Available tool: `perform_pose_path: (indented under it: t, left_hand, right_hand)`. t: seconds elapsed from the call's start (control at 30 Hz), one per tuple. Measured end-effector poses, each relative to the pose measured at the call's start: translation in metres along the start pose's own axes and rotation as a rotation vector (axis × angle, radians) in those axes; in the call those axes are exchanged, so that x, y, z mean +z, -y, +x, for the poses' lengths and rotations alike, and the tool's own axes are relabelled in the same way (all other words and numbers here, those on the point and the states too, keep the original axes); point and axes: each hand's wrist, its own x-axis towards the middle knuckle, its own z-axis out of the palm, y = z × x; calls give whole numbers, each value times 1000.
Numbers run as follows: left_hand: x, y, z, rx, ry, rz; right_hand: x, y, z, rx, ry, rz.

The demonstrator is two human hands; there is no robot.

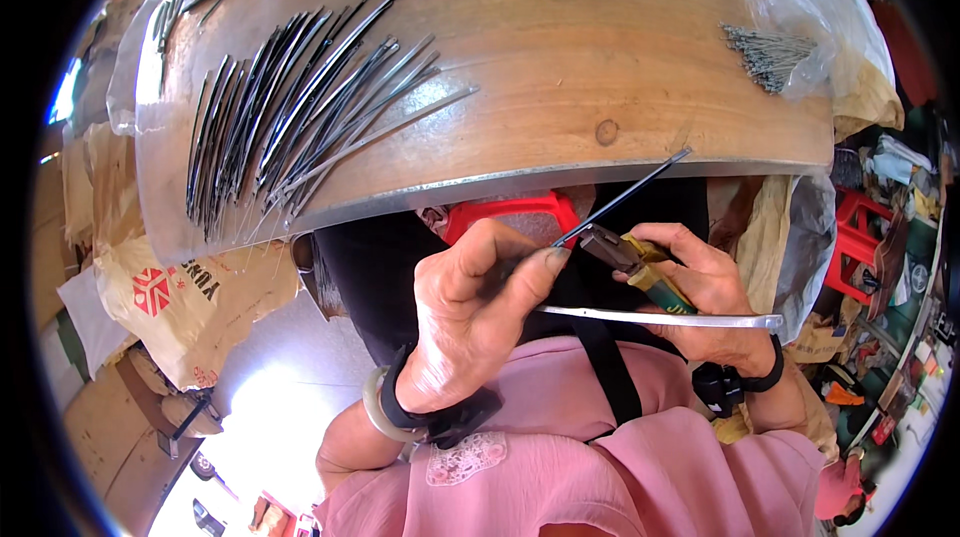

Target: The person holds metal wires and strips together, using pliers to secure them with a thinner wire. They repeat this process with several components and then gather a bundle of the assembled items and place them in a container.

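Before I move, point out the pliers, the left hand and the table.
Pliers (661,288), head view: green handle.
Left hand (483,305), head view: near thumb base.
Table (560,57), head view: bare wooden top.

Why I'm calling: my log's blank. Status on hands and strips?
Left hand pinching dark strip. Right hand holding pliers. Silver strip crossing in front of right hand.

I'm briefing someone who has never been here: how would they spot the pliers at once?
Find the wooden table, then, below its near edge in the picture, the right hand. It grips the pliers, whose dark jaws point toward the left hand. Yellow-and-green handles set them apart from the slim dark strip and silver strip nearby.
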Motion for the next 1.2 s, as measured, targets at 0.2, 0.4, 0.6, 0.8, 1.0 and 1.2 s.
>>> perform_pose_path:
  t: [0.2,0.4,0.6,0.8,1.0,1.2]
  left_hand:
    - [-1,-3,1,-171,25,-253]
    - [-2,-5,7,-258,17,-284]
    - [-13,-11,9,-218,-115,-272]
    - [-10,-15,19,-162,-133,-281]
    - [-8,-11,18,-161,-168,-298]
    - [-38,-21,20,-161,-239,-294]
  right_hand:
    - [0,7,7,39,-23,110]
    - [1,14,18,-129,5,-168]
    - [-2,11,44,-310,-8,-246]
    - [-12,13,51,-306,-9,-251]
    - [-12,14,54,-280,32,-233]
    - [-46,8,64,-286,62,-169]
